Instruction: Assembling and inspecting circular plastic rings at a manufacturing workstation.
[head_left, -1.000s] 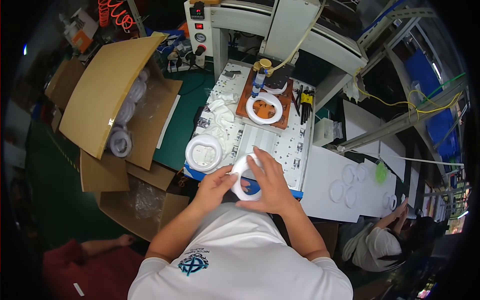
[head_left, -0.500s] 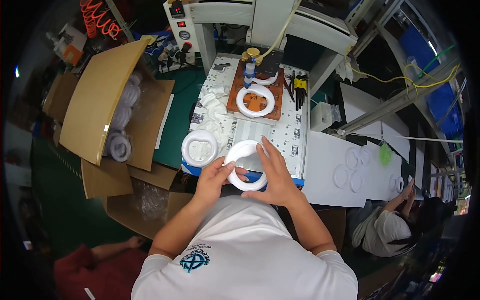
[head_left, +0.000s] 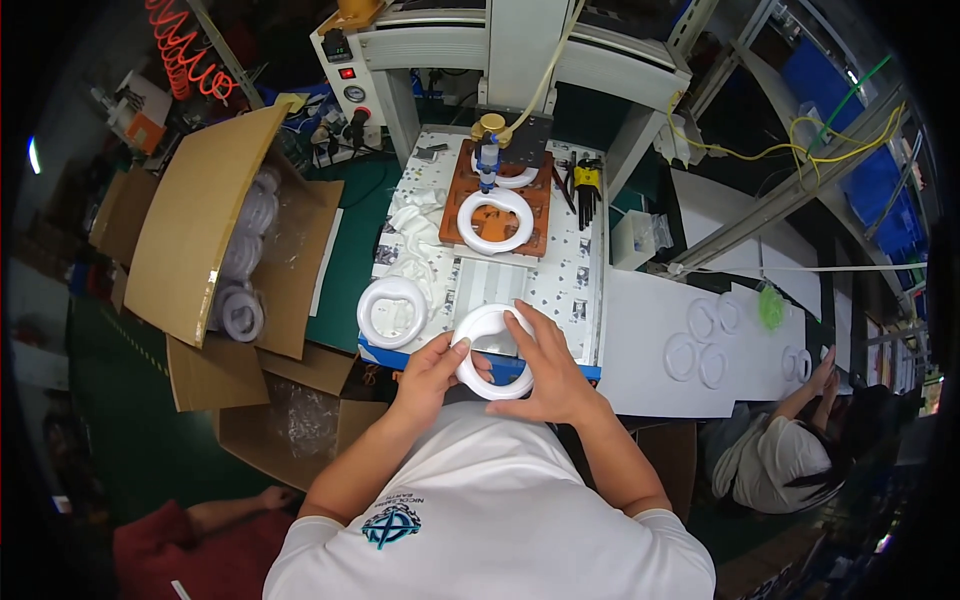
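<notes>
A glossy white ring [head_left: 487, 316] is held between my two hands in front of my body, over the near edge of the work table. My left hand [head_left: 428, 378] pinches its left side, with the thumb on top and fingers through the opening. My right hand [head_left: 552, 375] curves round its right side, fingertips at the upper rim and thumb near the bottom. To the left a similar white ring [head_left: 366, 315] lies on the table. Farther off, another white ring [head_left: 467, 225] sits on an orange-brown fixture plate [head_left: 455, 195], with a further one partly hidden behind the dispensing nozzle [head_left: 488, 163].
A crumpled white cloth [head_left: 412, 225] lies left of the fixture; a hex key set [head_left: 587, 185] lies right. An open cardboard box [head_left: 205, 225] holds wrapped rings. Several rings rest on the white side table [head_left: 645, 340], near a co-worker [head_left: 775, 460]. A red sleeve [head_left: 165, 540] shows lower left.
The whole view has shifted a little, so the table and machine appear lower. My hands keep their grip on the ring, which is turned or tilted only slightly.
</notes>
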